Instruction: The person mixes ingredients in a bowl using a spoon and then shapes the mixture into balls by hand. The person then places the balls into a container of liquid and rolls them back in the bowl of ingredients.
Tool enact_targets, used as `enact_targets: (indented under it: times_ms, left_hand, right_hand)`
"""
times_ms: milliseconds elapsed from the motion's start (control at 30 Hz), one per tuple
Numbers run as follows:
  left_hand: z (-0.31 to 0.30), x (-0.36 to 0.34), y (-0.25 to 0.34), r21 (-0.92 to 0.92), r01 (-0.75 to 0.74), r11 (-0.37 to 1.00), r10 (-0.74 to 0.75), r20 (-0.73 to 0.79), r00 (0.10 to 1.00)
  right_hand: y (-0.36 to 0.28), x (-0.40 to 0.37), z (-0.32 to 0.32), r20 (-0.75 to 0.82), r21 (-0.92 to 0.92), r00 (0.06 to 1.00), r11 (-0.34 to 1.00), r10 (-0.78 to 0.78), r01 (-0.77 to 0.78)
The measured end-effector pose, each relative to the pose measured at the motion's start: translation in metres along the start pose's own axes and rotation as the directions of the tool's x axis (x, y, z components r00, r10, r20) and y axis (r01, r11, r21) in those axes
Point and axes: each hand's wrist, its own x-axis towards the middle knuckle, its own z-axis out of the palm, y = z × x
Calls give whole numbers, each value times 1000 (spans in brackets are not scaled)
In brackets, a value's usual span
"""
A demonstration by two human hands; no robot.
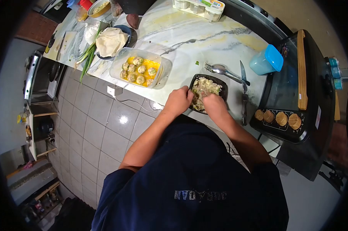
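A square black bowl (224, 89) holds a pale chopped filling flecked with green (204, 85) at the counter's front edge. My left hand (178, 101) is closed at the bowl's left rim, thumb on top. Into the filling dip the fingers of my right hand (215, 105), bunched together and partly hidden in the mix. To the left, a clear plastic container (116, 69) has several round balls (142, 69) sitting in yellow liquid that looks like beaten egg. A fork and spoon (220, 69) lie just behind the bowl, and a knife (243, 72) is to their right.
A black oven (283, 88) with wooden knobs borders the right side, beside a blue-lidded tub (266, 59). Flat wrappers (111, 41) rest on a dark plate, near green onions (88, 57). An egg carton (199, 8) stands at the back. A white cable (137, 103) hangs below the counter.
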Motion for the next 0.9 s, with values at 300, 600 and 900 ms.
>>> enact_targets:
  times_ms: [300, 600, 900]
  left_hand:
    - [-5, 2, 0, 5, 17, 1000, -17, 19, 1000]
    - [-36, 4, 28, 39, -186, 982, 190, -139, 972]
    - [-9, 7, 41, -226, -339, 913, 360, 55, 932]
  right_hand:
    - [21, 1, -11, -41, 143, 998, 989, -41, 47]
    - [45, -1, -34, 109, 944, 963, 277, 248, -179]
    - [43, -7, -29, 369, 838, 916, -483, 161, -253]
